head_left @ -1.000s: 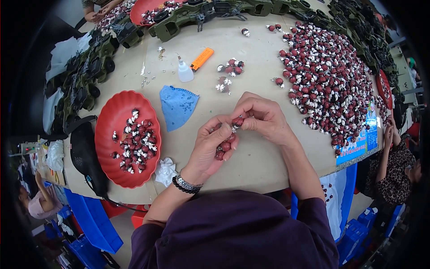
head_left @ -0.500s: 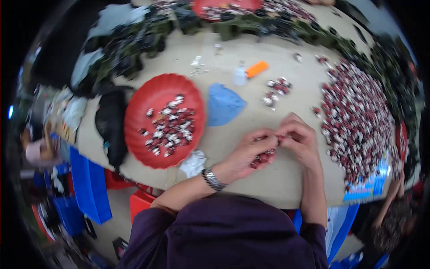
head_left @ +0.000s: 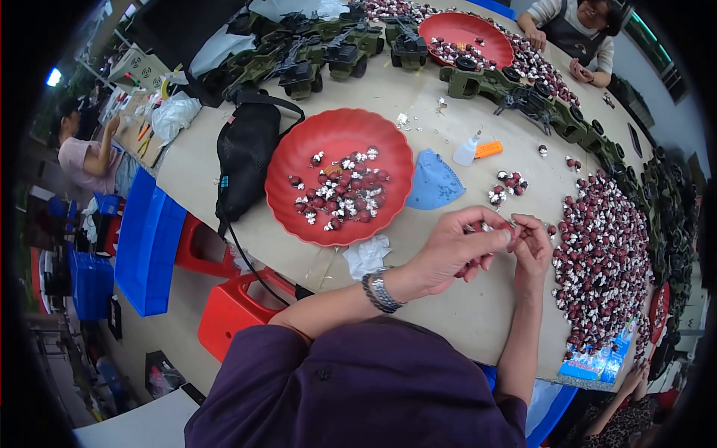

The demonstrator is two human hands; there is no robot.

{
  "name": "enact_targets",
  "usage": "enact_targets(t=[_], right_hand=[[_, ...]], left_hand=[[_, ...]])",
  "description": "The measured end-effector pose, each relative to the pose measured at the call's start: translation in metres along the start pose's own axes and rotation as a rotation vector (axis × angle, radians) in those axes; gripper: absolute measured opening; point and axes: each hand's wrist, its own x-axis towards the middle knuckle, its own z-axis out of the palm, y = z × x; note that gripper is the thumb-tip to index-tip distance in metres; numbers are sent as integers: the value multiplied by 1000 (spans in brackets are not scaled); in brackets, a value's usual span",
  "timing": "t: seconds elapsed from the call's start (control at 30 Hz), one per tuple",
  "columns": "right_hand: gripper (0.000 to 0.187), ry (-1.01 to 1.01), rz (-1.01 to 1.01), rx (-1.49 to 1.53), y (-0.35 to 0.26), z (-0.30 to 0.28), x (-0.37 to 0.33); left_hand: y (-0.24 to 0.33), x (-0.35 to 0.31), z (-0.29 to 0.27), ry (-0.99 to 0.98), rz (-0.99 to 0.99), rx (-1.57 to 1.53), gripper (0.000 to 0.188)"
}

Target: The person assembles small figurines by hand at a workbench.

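My left hand (head_left: 461,250), with a metal watch at its wrist, is curled around several small red-and-white figures (head_left: 469,269) with round dark-red heads. Its thumb and forefinger meet the fingers of my right hand (head_left: 532,250), which pinch one figure (head_left: 514,233) between the two hands. The fingers partly cover that piece. Right of my hands spreads a large heap of like figures (head_left: 601,261). A red scalloped bowl (head_left: 287,198) to the left holds more of them. Just beyond my hands lies a little cluster of figures (head_left: 508,185).
A blue cloth piece (head_left: 435,183), a small white bottle (head_left: 467,151) with an orange cap part (head_left: 489,149) and crumpled white tissue (head_left: 367,255) lie on the table. Green toy vehicles (head_left: 351,48) line its far side. A black bag (head_left: 250,149) sits left. Co-workers (head_left: 575,37) sit around.
My view has tilted up and turned, so the table appears shifted and more of the far side shows. My hands stay together, fingers still meeting at a figure.
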Motion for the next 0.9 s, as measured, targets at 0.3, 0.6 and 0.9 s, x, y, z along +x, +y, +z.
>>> enact_targets(t=[0.3,0.6,0.9], right_hand=[[33,-179,166,-172,0,60,-7],[81,-287,541,-137,6,139,18],[42,-57,500,-96,65,192,37]], left_hand=[[80,-66,-65,575,530,997,18],[88,-67,-115,384,497,1980,50],[86,-65,-107,35,672,1907,35]])
